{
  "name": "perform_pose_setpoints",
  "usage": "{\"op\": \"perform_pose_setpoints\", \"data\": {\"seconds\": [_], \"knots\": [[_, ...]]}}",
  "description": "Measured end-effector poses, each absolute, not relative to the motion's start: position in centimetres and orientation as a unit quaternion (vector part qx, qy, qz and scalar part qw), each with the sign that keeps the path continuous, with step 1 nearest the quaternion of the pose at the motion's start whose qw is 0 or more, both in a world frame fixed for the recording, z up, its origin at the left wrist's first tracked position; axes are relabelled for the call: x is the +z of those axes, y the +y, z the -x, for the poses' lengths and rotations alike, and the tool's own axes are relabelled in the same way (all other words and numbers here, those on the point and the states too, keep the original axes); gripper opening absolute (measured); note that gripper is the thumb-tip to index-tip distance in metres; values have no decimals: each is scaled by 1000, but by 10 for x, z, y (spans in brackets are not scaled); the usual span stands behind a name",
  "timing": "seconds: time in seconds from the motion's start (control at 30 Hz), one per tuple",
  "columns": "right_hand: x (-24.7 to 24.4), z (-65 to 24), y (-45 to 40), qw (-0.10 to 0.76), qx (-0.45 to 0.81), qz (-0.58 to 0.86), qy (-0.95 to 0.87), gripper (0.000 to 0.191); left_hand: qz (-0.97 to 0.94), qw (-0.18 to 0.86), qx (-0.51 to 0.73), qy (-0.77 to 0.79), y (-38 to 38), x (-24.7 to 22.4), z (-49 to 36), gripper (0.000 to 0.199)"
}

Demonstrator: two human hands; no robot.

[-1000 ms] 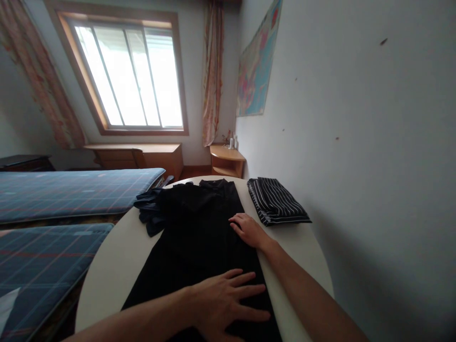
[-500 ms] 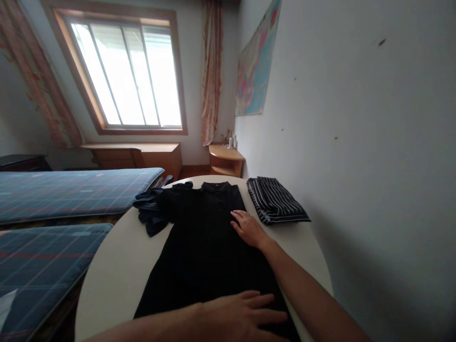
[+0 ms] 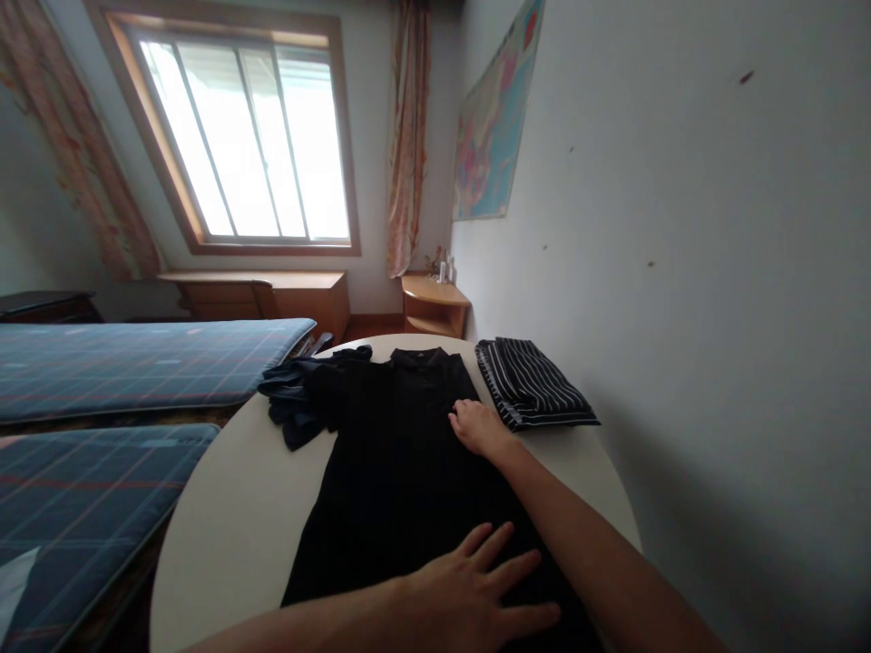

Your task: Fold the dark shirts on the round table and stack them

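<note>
A black polo shirt [image 3: 387, 472] lies spread on a round white table [image 3: 210, 517], its collar [image 3: 418, 358] pointing to the far side. My left hand [image 3: 469, 594] rests over the lower part of the shirt with fingers spread. Higher up, my right hand [image 3: 482, 428] is at the shirt's right side near the shoulder. Its fingers are curled down and closed on the cloth, the fingertips partly hidden. The right sleeve does not show spread out. On the left, the shirt's sleeve meets crumpled dark blue clothing [image 3: 289, 385].
Folded black cloth with white stripes [image 3: 534, 381] lies at the table's far right, close to the white wall [image 3: 714, 363]. Beds with blue plaid mattresses [image 3: 136, 367] stand to the left. A wooden desk [image 3: 306, 286] and a corner shelf [image 3: 435, 295] are beyond the table.
My right hand's fingers have curled in from a flatter pose. My left hand has spread its fingers wider and shifted slightly. The shirt's lower left edge has moved to the right.
</note>
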State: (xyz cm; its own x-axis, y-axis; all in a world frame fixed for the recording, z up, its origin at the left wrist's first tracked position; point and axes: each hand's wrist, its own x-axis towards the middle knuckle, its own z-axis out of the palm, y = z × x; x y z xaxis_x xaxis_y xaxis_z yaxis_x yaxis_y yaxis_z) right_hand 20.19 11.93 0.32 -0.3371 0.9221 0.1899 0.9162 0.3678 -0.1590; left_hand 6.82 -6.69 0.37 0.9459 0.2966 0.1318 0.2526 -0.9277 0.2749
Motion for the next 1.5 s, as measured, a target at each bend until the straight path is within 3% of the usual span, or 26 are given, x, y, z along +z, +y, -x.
{"op": "perform_pose_setpoints", "data": {"seconds": [0.1, 0.2, 0.33, 0.53, 0.73, 0.9, 1.13, 1.3, 1.5], "knots": [[6, -193, 130, 126, 4, 594, -795, 34, -977, 151, 85, 121, -63, 12, -69, 52], [0, -185, 145, 143, 7, 596, -790, 44, -973, 182, 94, 106, -53, 28, -56, 44], [-19, -177, 161, 164, 24, 600, -783, 56, -958, 166, 119, 200, -35, 35, -30, 44], [-41, -179, 165, 232, 66, 616, -750, 58, -944, 182, 144, 233, -15, 24, -12, 37], [-38, -195, 162, 219, 56, 624, -748, 59, -811, -10, 291, 508, 48, 33, 34, 29], [-30, -197, 156, 204, 75, 636, -740, 60, -621, -131, 274, 723, 98, 35, 112, 46], [-23, -192, 151, 152, 43, 657, -737, 61, -563, -43, 231, 792, 115, 27, 157, 48], [-21, -192, 149, 141, 41, 661, -736, 61, -516, -57, 224, 825, 117, 24, 158, 57], [-20, -192, 147, 145, 39, 657, -739, 60, -521, -25, 264, 812, 121, 29, 166, 28]]}}
